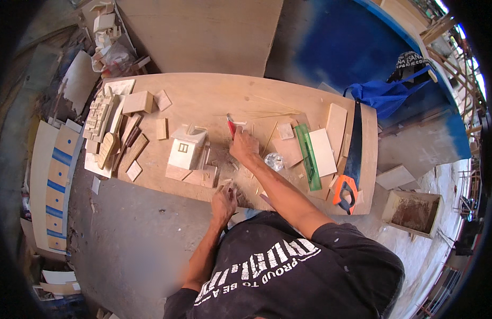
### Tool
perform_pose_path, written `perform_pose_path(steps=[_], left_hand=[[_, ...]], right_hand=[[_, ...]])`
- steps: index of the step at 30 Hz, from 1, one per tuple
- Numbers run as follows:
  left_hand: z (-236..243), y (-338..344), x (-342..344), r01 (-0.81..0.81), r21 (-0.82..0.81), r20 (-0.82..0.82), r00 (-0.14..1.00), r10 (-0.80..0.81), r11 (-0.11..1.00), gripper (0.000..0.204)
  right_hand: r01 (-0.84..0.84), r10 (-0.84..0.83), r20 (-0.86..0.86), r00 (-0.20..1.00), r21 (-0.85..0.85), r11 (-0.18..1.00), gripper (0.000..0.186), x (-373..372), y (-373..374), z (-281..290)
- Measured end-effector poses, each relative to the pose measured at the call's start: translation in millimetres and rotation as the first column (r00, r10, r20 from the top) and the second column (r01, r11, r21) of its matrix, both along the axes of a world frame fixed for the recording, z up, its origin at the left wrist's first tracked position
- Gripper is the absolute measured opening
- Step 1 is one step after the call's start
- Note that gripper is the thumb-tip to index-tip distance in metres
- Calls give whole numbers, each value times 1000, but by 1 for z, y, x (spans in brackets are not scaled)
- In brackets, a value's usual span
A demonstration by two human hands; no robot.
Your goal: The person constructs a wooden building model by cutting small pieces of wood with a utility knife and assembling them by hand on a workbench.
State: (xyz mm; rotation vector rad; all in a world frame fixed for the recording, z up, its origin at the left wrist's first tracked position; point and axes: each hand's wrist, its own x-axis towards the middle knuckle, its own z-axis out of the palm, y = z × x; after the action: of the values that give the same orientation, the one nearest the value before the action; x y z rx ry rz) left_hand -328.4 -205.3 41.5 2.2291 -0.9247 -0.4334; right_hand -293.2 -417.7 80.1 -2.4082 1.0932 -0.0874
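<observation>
The person wears a black T-shirt (331,276), filling the view from five to seven o'clock, faintly smudged with pale dust. Across it, slanting from eight toward two o'clock, runs a print (256,266) of tall, broken white block letters, with smaller white lettering on its lower side. The short right sleeve (344,240) sits toward two o'clock of the shirt, the left sleeve (182,304) toward eight. Both forearms, the right hand (244,145) and the left hand (223,203) are bare.
</observation>
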Motion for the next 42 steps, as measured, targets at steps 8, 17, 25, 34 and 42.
perform_pose_path(steps=[8,17,25,34,42], left_hand=[[12,-4,-2,-114,39,-145,982,118,993,28],[1,-19,7,-95,-81,-137,987,83,992,24],[17,-25,9,-100,-32,-150,984,94,994,24],[28,-41,13,-56,-62,-110,993,49,996,25],[43,-45,9,-80,-12,-131,988,78,997,25]], right_hand=[[32,-45,90,995,136,990,19,-13,-28,-12],[45,-59,135,989,111,993,15,-28,-84,-17],[-18,24,85,996,-71,997,18,-115,-233,-19],[-270,265,144,953,20,963,18,-118,-257,-32],[-422,407,-111,907,-214,881,18,-70,-238,-35]])
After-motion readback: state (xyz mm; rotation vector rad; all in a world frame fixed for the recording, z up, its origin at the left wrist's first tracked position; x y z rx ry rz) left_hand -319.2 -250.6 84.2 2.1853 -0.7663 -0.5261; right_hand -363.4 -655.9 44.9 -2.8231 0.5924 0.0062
